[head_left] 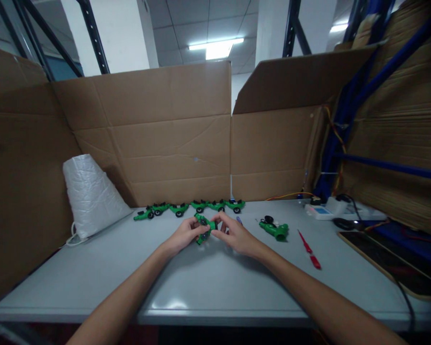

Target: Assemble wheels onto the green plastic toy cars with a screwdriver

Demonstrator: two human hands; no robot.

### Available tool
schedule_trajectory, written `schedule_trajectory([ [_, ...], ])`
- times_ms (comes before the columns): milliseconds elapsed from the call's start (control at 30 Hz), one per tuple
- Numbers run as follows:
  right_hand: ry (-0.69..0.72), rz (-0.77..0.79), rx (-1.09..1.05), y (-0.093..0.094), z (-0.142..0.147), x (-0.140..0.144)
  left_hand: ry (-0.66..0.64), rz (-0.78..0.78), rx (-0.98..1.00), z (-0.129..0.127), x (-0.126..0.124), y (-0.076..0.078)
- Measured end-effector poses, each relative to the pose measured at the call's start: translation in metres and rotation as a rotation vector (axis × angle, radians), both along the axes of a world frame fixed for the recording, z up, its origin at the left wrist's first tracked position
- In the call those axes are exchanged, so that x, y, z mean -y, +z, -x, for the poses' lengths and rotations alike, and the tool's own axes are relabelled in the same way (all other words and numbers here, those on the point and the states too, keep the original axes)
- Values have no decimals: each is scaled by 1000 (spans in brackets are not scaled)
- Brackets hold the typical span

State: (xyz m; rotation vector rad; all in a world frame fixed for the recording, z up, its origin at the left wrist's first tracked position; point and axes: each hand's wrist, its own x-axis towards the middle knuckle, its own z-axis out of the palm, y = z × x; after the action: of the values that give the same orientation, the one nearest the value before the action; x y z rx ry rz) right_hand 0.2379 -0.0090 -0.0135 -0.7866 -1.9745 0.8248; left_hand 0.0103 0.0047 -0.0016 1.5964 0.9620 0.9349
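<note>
Above the middle of the grey table, a small green toy vehicle with dark parts is held between my two hands. My left hand grips its left side between thumb and fingers. From the other side, my right hand pinches the toy's right end by a small dark part, with the fingers curled. My fingertips partly cover the toy. Behind my hands, several similar green toy vehicles with black wheels stand in a row. Right of my right hand lie a green toy body and a black wheel-like piece.
A red screwdriver-like tool lies on the right. Farther right are a white power strip with cables and a dark, light-edged board. A white padded bag leans at the left. Cardboard walls enclose the table's back and sides.
</note>
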Motion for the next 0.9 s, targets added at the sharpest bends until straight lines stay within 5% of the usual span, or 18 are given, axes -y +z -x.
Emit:
schedule_trajectory([
  [900, -56, 24, 131, 0, -2, -2, -40, -39, -39, -2, 1, -1],
])
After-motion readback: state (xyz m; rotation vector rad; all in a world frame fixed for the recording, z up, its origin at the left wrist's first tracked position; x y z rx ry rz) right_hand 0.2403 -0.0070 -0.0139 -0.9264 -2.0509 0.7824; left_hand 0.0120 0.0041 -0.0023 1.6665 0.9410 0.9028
